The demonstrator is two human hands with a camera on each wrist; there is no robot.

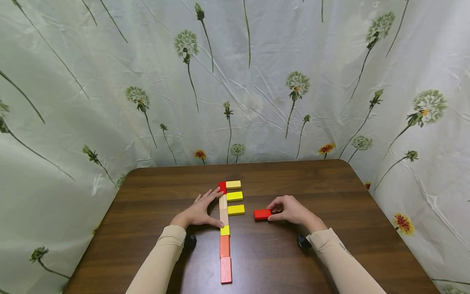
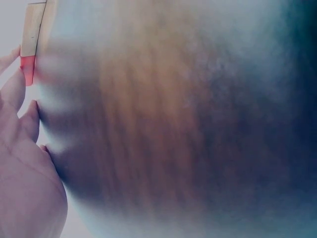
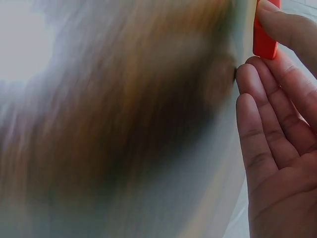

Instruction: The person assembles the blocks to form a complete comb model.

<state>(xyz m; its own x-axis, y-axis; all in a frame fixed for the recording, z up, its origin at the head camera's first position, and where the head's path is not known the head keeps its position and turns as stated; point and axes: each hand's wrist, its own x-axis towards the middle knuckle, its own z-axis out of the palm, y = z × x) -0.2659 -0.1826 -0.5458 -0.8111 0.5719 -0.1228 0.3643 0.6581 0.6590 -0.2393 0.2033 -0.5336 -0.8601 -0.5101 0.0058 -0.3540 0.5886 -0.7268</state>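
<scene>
My right hand (image 1: 291, 210) pinches one end of a red wooden block (image 1: 262, 214) between thumb and fingers, to the right of a column of blocks. In the right wrist view the thumb lies against that block's side. My left hand (image 1: 200, 209) spreads over the column's left side. Its fingertips touch the red block (image 1: 222, 187) at the far end, and its thumb is at the small yellow block (image 1: 225, 230). Between thumb and fingers lie a ribbed wooden block (image 1: 223, 201) and a plain wooden block (image 1: 224, 217).
Three yellowish blocks stick out rightward from the column: a pale one (image 1: 233, 184), a bright one (image 1: 235, 196) and a nearer one (image 1: 236, 210). An orange-red block (image 1: 225, 246) and a pinkish-red block (image 1: 226, 270) continue the column on the brown table (image 1: 147, 253). A floral curtain (image 1: 257, 102) hangs behind.
</scene>
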